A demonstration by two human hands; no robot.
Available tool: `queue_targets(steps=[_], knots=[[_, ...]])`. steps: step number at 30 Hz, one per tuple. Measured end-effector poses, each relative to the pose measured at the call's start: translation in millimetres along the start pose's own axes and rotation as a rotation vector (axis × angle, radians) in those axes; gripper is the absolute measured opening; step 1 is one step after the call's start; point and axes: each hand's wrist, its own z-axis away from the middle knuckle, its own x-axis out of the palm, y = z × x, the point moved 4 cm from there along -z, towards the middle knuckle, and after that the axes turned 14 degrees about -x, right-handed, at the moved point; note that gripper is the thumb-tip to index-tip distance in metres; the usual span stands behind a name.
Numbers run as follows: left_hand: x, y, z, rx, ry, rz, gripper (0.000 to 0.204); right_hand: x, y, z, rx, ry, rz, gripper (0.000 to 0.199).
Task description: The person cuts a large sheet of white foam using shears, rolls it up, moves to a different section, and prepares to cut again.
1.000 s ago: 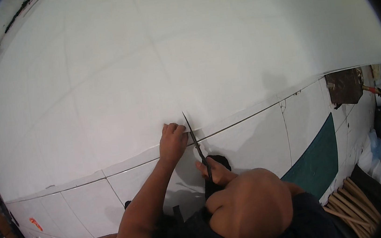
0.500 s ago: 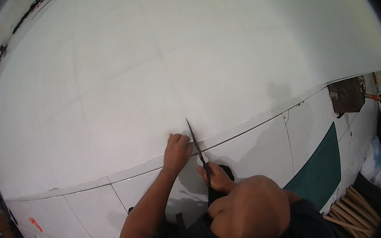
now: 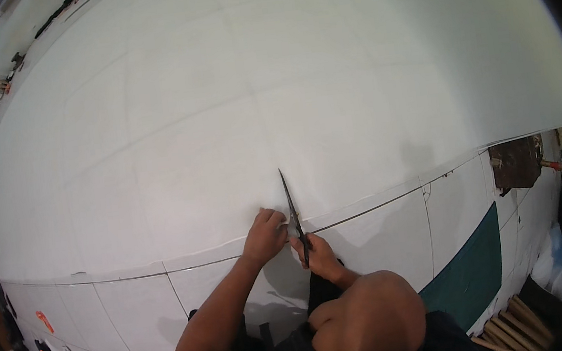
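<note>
A wide white sheet of thin material, probably cloth point(image 3: 195, 150), lies spread over the white tiled floor point(image 3: 385, 236). My right hand point(image 3: 320, 253) is wrapped round the handles of long dark scissors point(image 3: 292, 205). Their blades reach over the sheet's near edge and point away from me, looking nearly closed. Just left of the blades, my left hand point(image 3: 265, 235) has its fingers curled and pinched at that edge. The fingertips hide how much of the sheet they hold.
Right of me a dark green cloth point(image 3: 471, 265) lies on the tiles, with wooden poles point(image 3: 513, 329) below it. A brown flat square object point(image 3: 517, 162) sits by the sheet's right end. A small orange object point(image 3: 45, 321) is at the left, near assorted clutter.
The scissors have moved farther in over the sheet's edge, and their blades look closer together. My left hand stays pinched beside them. The whole view has shifted slightly.
</note>
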Motion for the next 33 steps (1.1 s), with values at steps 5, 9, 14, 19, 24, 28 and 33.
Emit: queue_targets(steps=[5,9,14,19,24,28,33], knots=[[-0.2,-7.6,-2.0,0.014,-0.132,-0.1,0.026,1.7,-33.2,-41.3,-0.007,0.029,-0.104,0.05],[-1.4,-5.5,-1.6,-0.042,-0.143,-0.053,0.033,-3.7,-43.6,-56.7,-0.008,0.08,-0.071,0.056],[-0.4,0.4,3.0,0.097,-0.189,-0.184,0.053,-13.6,-48.8,-56.9,-0.063,0.074,0.052,0.056],[1.9,-3.3,11.4,0.185,-0.262,-0.388,0.062,-12.5,-76.1,-78.1,0.075,0.012,-0.022,0.07],[1.4,4.2,7.4,0.204,-0.33,-0.457,0.068,-17.2,-75.0,-118.2,0.026,0.063,0.013,0.072],[1.5,7.0,6.7,0.198,-0.299,-0.404,0.069,-18.0,-75.9,-118.7,-0.043,0.096,-0.011,0.062],[3.8,9.2,9.7,0.14,-0.305,-0.467,0.077,-18.8,-94.7,-120.1,-0.002,0.053,-0.099,0.057]])
